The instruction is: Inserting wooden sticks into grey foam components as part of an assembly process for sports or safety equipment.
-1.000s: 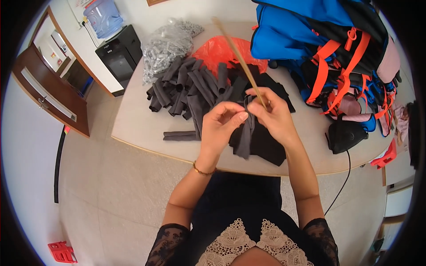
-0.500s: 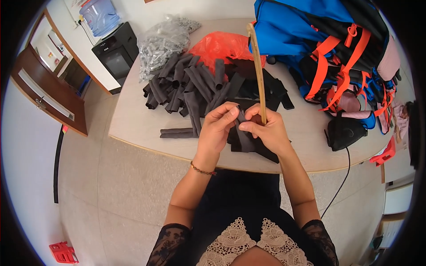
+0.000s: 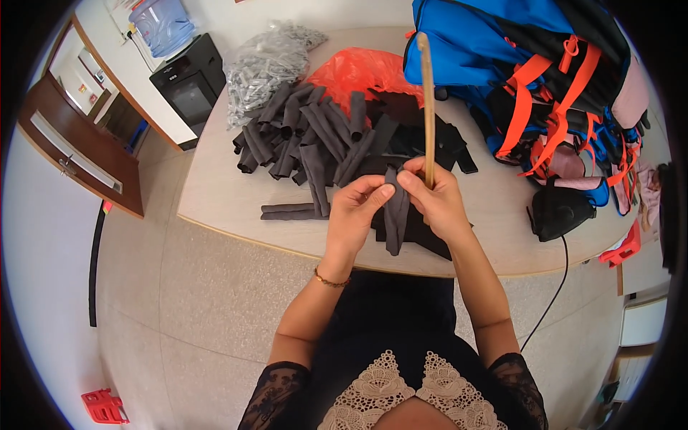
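A dark grey fabric tube (image 3: 395, 223) hangs between my two hands above the table's near edge. My left hand (image 3: 355, 213) pinches its upper edge from the left, thumb and fingertips closed. My right hand (image 3: 438, 204) pinches the same edge from the right. That hand also keeps a slim wooden stick (image 3: 429, 100) upright, its lower end hidden by the fingers. Under and behind the hands lie flat black fabric pieces (image 3: 423, 233). A heap of grey fabric tubes (image 3: 315, 129) lies beyond my left hand, and a folded strip (image 3: 290, 211) lies left of it.
At the back of the table (image 3: 229, 193) are a clear bag of small grey pieces (image 3: 261, 72) and a red plastic bag (image 3: 358, 68). A blue and black backpack (image 3: 473, 43) with orange straps fills the right side. A black pouch (image 3: 559, 215) sits near the right edge.
The fabric tube has turned and now hangs lengthwise toward me. Both hands have shifted slightly right, and the stick has become more upright.
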A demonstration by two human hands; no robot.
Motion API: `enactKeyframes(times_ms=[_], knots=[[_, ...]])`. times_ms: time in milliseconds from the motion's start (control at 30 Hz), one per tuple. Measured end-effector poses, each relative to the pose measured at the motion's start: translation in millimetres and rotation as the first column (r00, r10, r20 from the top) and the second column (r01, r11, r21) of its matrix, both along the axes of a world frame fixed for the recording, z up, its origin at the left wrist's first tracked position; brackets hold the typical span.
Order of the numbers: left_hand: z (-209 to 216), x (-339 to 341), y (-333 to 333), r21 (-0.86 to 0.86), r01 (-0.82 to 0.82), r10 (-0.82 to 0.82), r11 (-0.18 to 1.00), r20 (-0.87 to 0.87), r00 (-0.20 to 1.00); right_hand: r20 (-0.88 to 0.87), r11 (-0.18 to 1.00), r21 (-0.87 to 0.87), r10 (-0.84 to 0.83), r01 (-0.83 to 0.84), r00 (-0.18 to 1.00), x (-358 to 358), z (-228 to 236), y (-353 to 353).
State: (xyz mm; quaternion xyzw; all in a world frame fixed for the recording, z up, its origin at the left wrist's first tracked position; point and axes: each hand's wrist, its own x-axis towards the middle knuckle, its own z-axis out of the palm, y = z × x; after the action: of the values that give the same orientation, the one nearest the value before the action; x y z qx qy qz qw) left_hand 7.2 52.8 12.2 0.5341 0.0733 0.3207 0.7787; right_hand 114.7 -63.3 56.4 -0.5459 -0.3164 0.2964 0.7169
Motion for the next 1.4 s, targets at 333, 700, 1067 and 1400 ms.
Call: enactKeyframes(times_ms=[333,700,1067,1400], knots=[[-1,-2,-18,-0.176,0.095,-0.111,0.980,-0.084,0.990,0.152,0.980,0.047,-0.197,0.192,0.969,2,-22,25],[-17,-36,47,0.309,-0.217,0.335,0.926,-0.411,0.848,-0.114,0.962,0.222,-0.136,0.158,0.984,38,29,61],[41,24,37,0.956,-0.278,0.131,0.095,0.264,0.955,0.393,0.920,-0.254,-0.184,0.298,0.901,89,27,-64],[-12,63,-34,0.985,0.079,-0.104,0.152,-0.063,0.993,0.477,0.821,-0.401,-0.192,0.407,0.857,86,0,-192]])
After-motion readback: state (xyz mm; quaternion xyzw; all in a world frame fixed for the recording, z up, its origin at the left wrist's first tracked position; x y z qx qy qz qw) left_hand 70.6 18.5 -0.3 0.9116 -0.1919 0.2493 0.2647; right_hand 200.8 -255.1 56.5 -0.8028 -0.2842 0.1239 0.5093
